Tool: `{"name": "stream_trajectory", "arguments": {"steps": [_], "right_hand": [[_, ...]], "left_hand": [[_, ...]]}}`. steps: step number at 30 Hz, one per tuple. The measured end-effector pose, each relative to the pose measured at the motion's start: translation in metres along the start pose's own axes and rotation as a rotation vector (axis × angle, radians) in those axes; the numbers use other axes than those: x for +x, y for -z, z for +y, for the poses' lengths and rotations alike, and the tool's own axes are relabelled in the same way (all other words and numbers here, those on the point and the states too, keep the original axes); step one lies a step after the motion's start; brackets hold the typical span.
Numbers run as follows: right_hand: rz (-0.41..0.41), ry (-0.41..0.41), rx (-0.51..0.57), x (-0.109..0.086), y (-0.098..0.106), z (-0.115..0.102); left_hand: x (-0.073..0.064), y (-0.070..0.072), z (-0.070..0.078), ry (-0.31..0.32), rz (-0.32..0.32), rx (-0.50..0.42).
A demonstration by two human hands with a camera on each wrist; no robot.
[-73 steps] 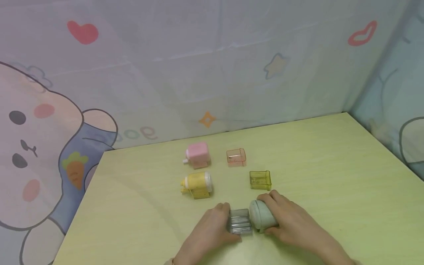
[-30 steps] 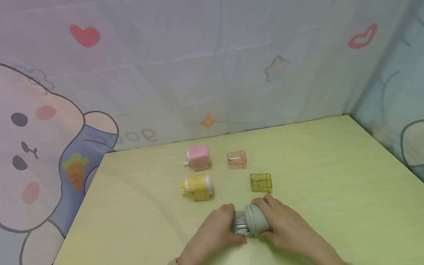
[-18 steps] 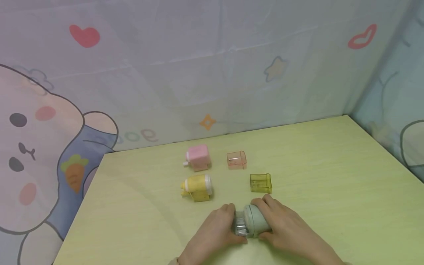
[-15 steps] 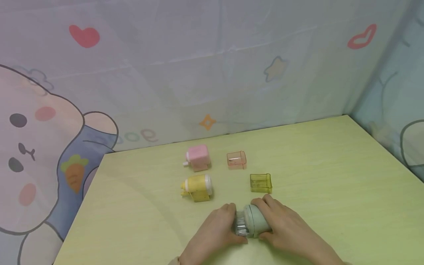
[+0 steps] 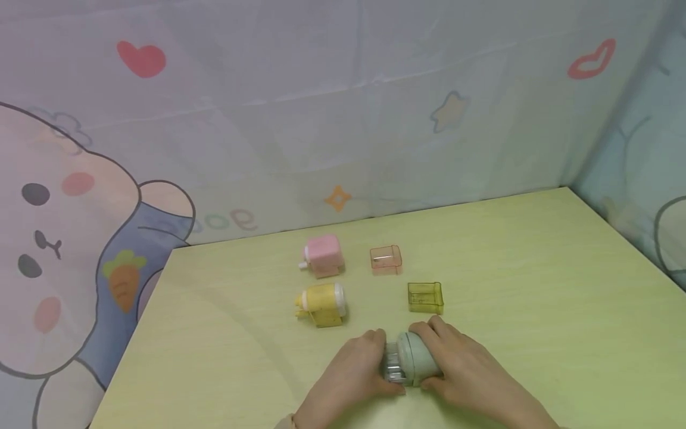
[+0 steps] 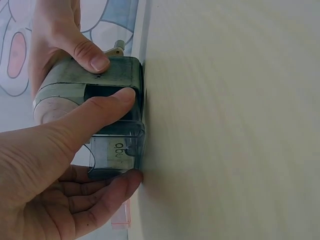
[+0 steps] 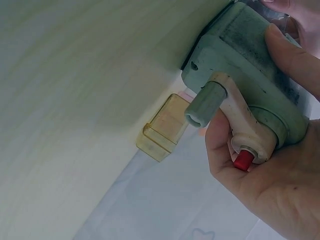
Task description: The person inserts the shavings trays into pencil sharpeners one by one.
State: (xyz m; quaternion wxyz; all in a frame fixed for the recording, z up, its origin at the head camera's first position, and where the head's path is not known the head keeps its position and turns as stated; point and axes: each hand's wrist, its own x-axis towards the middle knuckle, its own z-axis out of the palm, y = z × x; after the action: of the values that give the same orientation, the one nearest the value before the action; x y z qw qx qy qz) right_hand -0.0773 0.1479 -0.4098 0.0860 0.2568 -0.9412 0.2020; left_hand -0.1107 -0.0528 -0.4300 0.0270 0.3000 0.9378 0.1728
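Observation:
A pale green hand-crank pencil sharpener (image 5: 420,360) lies on its side near the table's front, in the grip of my right hand (image 5: 471,372). Its crank (image 7: 240,107) points toward the right wrist camera. My left hand (image 5: 354,369) holds a clear shavings drawer (image 5: 393,364) between thumb and fingers. In the left wrist view the drawer (image 6: 117,150) is right at the opening of the sharpener body (image 6: 112,72), part of the dark slot still showing. The left thumb lies across that opening.
A pink sharpener (image 5: 324,253) and a yellow sharpener (image 5: 323,302) lie farther back on the yellow-green table (image 5: 536,286). Beside them are a clear pink drawer (image 5: 386,259) and a clear yellow drawer (image 5: 426,298), the latter just beyond my right hand. A patterned cloth (image 5: 300,119) hangs behind.
Earlier a gap stood between drawer and sharpener; the two have come together and now meet. Over the last second the hands have barely moved, and the head view has shifted slightly.

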Motion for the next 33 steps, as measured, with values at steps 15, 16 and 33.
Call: {"name": "stream_trajectory", "arguments": {"steps": [15,16,33], "right_hand": [[0.004,0.004,-0.011,0.0,-0.001,0.001],[0.001,0.005,-0.006,0.0,-0.001,0.001],[-0.011,0.013,0.023,-0.002,0.002,0.001]], "left_hand": [[0.004,0.0,0.006,0.017,-0.025,0.06],[0.005,0.0,0.007,0.015,-0.031,0.063],[0.01,0.001,0.006,0.048,-0.124,-0.15]]}}
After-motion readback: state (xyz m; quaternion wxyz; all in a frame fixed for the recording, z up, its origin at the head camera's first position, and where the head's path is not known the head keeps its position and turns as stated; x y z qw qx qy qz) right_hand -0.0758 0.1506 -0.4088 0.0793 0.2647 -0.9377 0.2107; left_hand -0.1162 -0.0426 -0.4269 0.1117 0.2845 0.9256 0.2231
